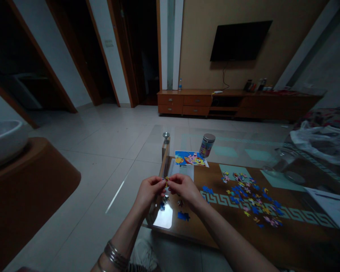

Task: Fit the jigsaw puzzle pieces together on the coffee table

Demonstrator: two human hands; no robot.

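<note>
My left hand and my right hand meet above the near left end of the glass table. Pinched between their fingertips are small jigsaw puzzle pieces with some yellow; the fingers hide most of them. Below the hands lie a joined blue puzzle cluster and a few loose pieces. Another blue cluster rests right of my right hand. Farther right spreads a heap of mixed puzzle pieces. Beyond the hands lies a colourful cartoon picture card, with a metal-lidded tin at its right end.
A clear glass jar lies on the table at the right, near a white plastic bag and papers. The table's left glass edge juts over the tiled floor. A brown counter with a white basin stands at left.
</note>
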